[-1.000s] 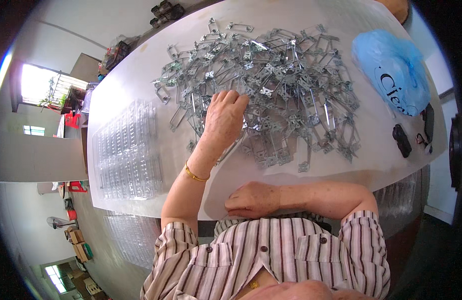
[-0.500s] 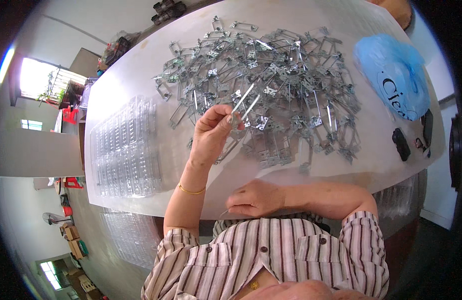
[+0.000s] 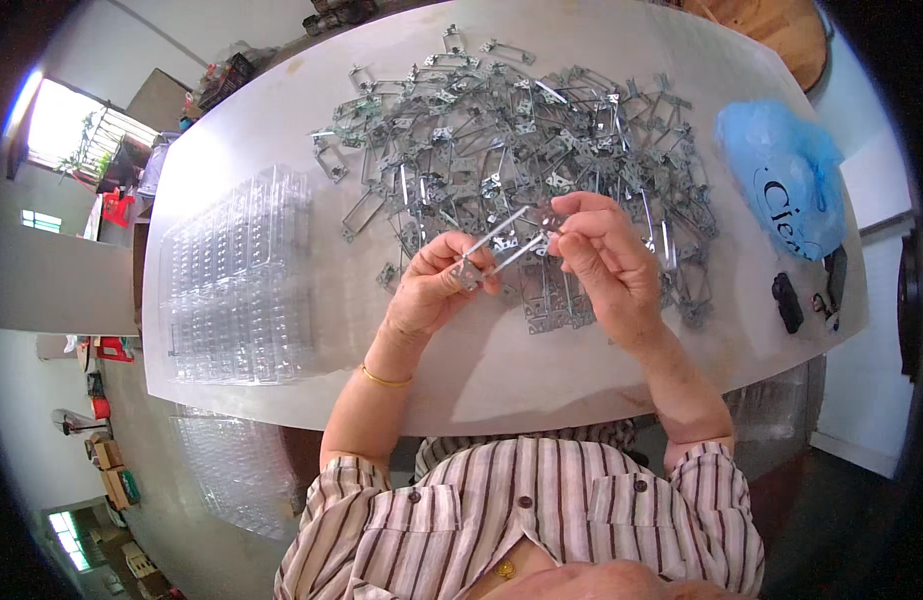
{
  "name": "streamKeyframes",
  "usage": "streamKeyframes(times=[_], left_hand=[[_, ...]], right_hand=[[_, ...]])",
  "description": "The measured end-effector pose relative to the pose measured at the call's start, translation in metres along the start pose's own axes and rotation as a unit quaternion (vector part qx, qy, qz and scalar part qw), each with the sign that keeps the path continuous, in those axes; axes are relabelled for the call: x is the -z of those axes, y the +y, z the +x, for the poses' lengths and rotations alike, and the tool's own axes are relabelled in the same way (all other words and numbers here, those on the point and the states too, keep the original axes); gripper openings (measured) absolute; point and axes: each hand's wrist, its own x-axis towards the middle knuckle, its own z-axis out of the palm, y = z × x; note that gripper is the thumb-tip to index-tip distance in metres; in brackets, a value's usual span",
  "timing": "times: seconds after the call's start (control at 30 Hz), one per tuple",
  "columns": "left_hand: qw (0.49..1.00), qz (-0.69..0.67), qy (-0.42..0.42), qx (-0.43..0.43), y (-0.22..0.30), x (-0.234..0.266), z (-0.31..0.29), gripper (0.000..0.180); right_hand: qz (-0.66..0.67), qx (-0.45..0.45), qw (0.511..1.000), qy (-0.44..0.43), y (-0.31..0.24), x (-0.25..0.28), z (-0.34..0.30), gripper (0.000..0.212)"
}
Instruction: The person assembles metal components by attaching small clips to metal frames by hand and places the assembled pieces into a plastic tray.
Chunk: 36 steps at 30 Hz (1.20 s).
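Note:
Over the near side of the table, my left hand [image 3: 431,288] is closed on one end of a metal bracket frame [image 3: 495,233], gripping its small end plate. Two thin parallel rods of the frame slant up toward the right. My right hand [image 3: 611,268] pinches a small metal plate [image 3: 546,219] at the rods' far ends. Whether that plate is joined to both rods, I cannot tell. Behind both hands lies a wide heap of similar grey metal bracket frames [image 3: 461,130], tangled together on the white table [image 3: 381,370].
Clear plastic blister trays [image 3: 239,290] are stacked at the table's left, with more trays [image 3: 236,465] below the edge. A blue plastic bag [image 3: 786,175] sits at the right, near a small black object [image 3: 785,303]. A round wooden top [image 3: 771,40] stands beyond the far right corner.
My right hand has risen from the table's near edge to the frame's rod ends, bringing a small plate there. My left hand has lowered slightly and tilted the rods further right.

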Motion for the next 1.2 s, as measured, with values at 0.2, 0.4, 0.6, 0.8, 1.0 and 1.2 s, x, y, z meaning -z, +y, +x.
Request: streamKeyframes(times=[0.2, 0.4, 0.6, 0.8, 1.0, 1.2], left_hand=[[1.000, -0.009, 0.000, 0.024, -0.005, -0.006, -0.004, 0.020], [0.999, -0.013, 0.001, 0.052, 0.007, -0.003, -0.005, 0.030], [0.995, -0.074, 0.001, 0.074, 0.005, -0.015, -0.002, 0.050], [0.991, 0.039, 0.009, 0.130, 0.002, -0.019, -0.007, 0.037], [0.992, 0.049, 0.048, 0.108, 0.001, -0.022, -0.005, 0.034], [0.993, 0.041, 0.051, 0.098, 0.000, -0.020, -0.006, 0.034]], right_hand=[[0.084, -0.075, 0.993, -0.044, 0.006, -0.008, 0.007, 0.007], [0.042, -0.063, 0.995, -0.057, 0.011, -0.010, 0.011, 0.007], [0.041, -0.063, 0.995, -0.067, 0.021, -0.011, 0.000, 0.006], [-0.030, -0.061, 0.993, -0.093, 0.027, -0.013, -0.006, 0.006], [-0.084, -0.013, 0.996, -0.029, 0.026, -0.004, -0.004, 0.005], [-0.068, -0.107, 0.991, -0.031, 0.007, -0.009, -0.006, 0.005]])
